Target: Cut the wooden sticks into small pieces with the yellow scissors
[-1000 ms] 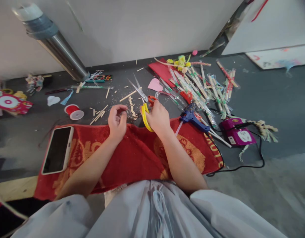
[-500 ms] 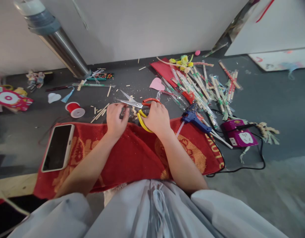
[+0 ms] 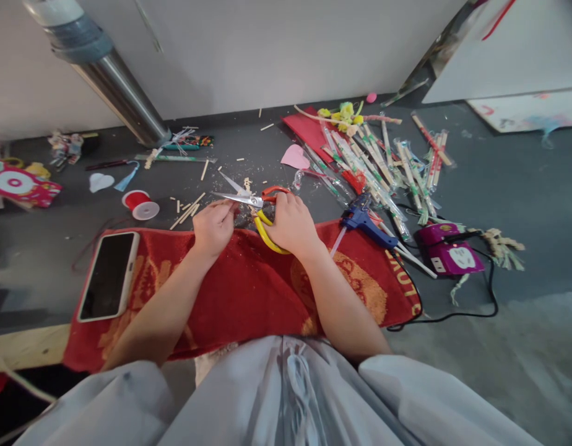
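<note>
My right hand (image 3: pixel 293 224) grips a pair of scissors (image 3: pixel 249 201) with one orange and one yellow handle. The blades are parted and point left. My left hand (image 3: pixel 213 227) is closed in a pinch just below the blades, holding something small that I cannot make out. Both hands rest at the far edge of a red towel (image 3: pixel 249 291) spread on the dark floor. Short wooden stick pieces (image 3: pixel 188 210) and sawdust lie just beyond my hands.
A phone (image 3: pixel 107 275) lies on the towel's left end. A blue glue gun (image 3: pixel 363 220), a purple power strip (image 3: pixel 446 251) with black cable, a pile of wrapped chopsticks (image 3: pixel 374 164), a red thread spool (image 3: pixel 140 205) and a metal pipe (image 3: pixel 109 83) surround the spot.
The scissors swung from pointing away to pointing left, toward my left hand. My left hand moved in under the blades and closed into a pinch.
</note>
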Tool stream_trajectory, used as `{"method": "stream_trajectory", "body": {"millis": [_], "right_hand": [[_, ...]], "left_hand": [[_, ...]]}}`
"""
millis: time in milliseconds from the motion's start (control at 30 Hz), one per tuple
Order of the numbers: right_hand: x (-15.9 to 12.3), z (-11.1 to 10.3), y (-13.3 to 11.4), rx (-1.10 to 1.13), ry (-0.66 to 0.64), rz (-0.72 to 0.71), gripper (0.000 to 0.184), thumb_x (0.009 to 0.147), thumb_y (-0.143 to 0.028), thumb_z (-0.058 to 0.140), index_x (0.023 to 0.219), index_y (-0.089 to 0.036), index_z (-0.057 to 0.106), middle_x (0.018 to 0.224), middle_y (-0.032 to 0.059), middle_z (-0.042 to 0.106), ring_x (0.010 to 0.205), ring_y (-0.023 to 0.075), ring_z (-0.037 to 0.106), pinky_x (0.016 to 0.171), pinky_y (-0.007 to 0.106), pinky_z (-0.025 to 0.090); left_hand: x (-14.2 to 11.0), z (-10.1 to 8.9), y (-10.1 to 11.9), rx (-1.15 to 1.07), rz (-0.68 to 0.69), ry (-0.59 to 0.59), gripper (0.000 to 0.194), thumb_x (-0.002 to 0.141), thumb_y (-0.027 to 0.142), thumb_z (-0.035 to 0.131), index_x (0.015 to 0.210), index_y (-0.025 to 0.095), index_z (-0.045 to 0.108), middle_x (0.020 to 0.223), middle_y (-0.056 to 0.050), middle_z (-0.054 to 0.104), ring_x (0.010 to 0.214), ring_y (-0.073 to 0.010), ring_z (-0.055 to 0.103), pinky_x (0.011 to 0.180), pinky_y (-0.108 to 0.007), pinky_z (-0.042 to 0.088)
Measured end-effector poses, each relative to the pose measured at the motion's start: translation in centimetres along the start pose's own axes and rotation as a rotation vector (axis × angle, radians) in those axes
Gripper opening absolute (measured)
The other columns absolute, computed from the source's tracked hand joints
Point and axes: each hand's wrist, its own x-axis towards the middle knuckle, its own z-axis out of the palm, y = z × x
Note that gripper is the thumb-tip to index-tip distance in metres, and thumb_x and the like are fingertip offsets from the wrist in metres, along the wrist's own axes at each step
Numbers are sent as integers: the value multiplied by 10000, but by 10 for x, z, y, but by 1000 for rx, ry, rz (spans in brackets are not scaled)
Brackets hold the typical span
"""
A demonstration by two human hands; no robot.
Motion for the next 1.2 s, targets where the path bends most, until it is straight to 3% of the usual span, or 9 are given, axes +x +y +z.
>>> {"method": "stream_trajectory", "body": {"millis": [467, 767, 1000, 1100, 1200], "right_hand": [[-1, -9, -1, 18, -103, 0, 619, 877, -597, 489, 1131, -37, 564, 1138, 253, 632, 1076, 372, 587, 898, 454, 442], [1, -14, -9, 34, -170, 104, 485, 879, -456, 515, 1129, -50, 602, 1112, 218, 682, 1041, 338, 655, 918, 426, 471], [0, -16, -14, 43, -212, 157, 499, 899, -486, 494, 1131, -62, 620, 1086, 211, 704, 1024, 340, 678, 892, 433, 499], [1, -15, -14, 92, -182, 171, 489, 893, -467, 508, 1183, -83, 597, 1113, 191, 700, 1051, 328, 671, 912, 426, 490], [3, -15, -12, 172, -140, 222, 483, 883, -493, 524, 1155, -102, 600, 1109, 178, 699, 1045, 308, 668, 901, 406, 487]], "left_hand": [[-8, 4, -7, 121, 105, -45, 264, 882, 159, 422, 796, 187, 670, 819, -39, 741, 826, -165, 699, 731, -275, 542], [-5, 0, 0, 143, 87, -77, 282, 917, 169, 394, 787, 184, 644, 738, -46, 680, 728, -155, 643, 672, -268, 480], [-4, 0, 1, 151, -15, -118, 279, 934, 222, 400, 783, 189, 631, 730, -49, 644, 703, -161, 599, 677, -292, 459], [-1, -1, 7, 86, -62, -55, 231, 947, 307, 422, 899, 196, 619, 868, -77, 660, 869, -210, 616, 821, -374, 473], [-1, -5, 18, -7, -68, 140, 294, 913, 377, 504, 1157, 212, 513, 1180, -133, 585, 1173, -273, 520, 999, -465, 403]]}}
